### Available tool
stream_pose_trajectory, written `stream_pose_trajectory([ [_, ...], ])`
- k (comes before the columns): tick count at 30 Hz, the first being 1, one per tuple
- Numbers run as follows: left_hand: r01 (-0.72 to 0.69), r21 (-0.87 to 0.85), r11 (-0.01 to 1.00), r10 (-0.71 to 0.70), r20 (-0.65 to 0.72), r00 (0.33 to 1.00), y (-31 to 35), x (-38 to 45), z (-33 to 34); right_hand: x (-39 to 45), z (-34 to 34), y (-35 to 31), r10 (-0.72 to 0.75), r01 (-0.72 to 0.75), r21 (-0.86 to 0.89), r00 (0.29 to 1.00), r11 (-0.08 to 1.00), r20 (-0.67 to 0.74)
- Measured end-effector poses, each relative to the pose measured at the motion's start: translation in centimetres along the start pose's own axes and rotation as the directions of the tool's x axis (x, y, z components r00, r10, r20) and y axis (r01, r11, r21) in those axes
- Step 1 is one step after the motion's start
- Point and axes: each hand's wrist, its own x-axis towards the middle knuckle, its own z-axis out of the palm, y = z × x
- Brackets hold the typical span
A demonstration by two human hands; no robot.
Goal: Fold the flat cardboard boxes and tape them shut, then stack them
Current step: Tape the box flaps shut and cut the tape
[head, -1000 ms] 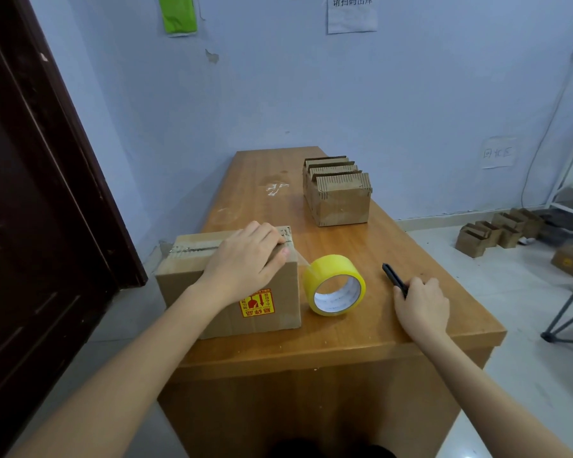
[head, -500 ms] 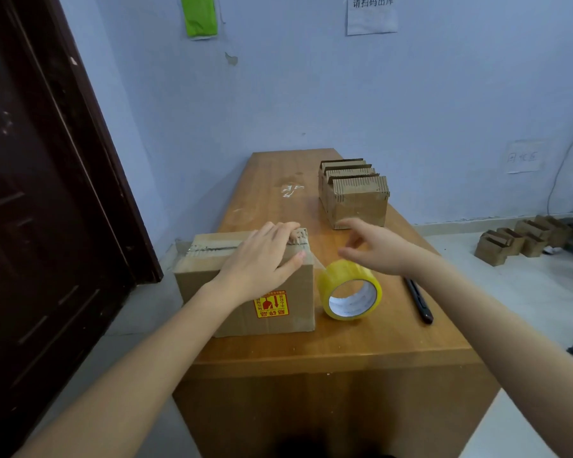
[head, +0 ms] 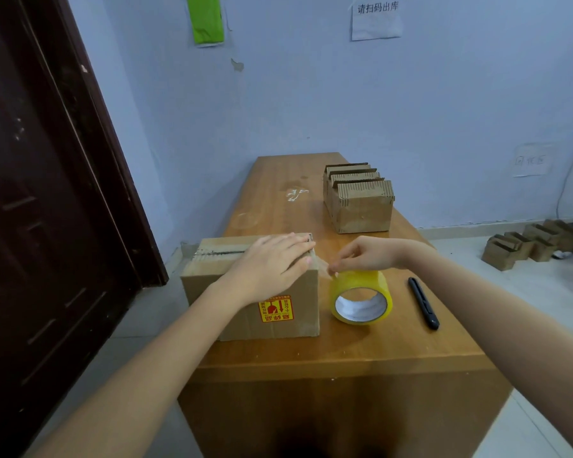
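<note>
My left hand (head: pixel 272 266) lies flat, fingers straight, on the cardboard box (head: pixel 255 292) at the wooden table (head: pixel 361 352)'s near left. My right hand (head: pixel 364 254) pinches the tape roll (head: pixel 361 297) beside it. Lilac wall (head: pixel 411 94), dark door (head: pixel 40 193).

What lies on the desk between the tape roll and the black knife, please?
Nothing: in the head view only bare desk separates the tape roll from the knife.
</note>
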Motion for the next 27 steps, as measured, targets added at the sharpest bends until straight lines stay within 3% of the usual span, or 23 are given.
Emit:
stream_pose_trajectory([
  [6,0.005,0.014,1.000,-0.006,0.014,1.000,0.0,0.0,0.1,-0.6,0.6,1.1,-0.048,0.069,0.156,0.990,0.985,-0.135],
  [11,0.017,0.027,0.999,-0.017,0.017,1.000,0.0,0.0,0.2,-1.3,1.5,1.9,0.021,0.005,0.161,0.987,0.987,-0.158],
  [15,0.024,0.020,1.000,-0.025,0.035,0.999,0.0,0.0,0.1,-3.1,1.6,2.7,0.097,-0.050,0.172,0.956,0.984,-0.276],
  [17,0.025,0.014,1.000,-0.025,0.031,0.999,0.1,-0.1,0.0,-3.6,1.6,2.6,0.122,-0.098,0.085,0.925,0.992,-0.361],
  [19,0.027,0.013,1.000,-0.027,0.033,0.999,0.3,-0.2,-0.2,-3.8,2.0,2.1,0.143,-0.225,-0.113,0.860,0.968,-0.490],
  [22,0.035,0.017,0.999,-0.036,0.049,0.998,0.5,-0.3,-0.3,-3.6,3.3,1.2,0.064,-0.388,-0.401,0.780,0.830,-0.622],
  [27,0.042,0.006,0.999,-0.043,0.094,0.995,0.5,-0.3,-0.5,-2.9,6.5,-0.5,-0.024,-0.462,-0.634,0.797,0.621,-0.604],
])
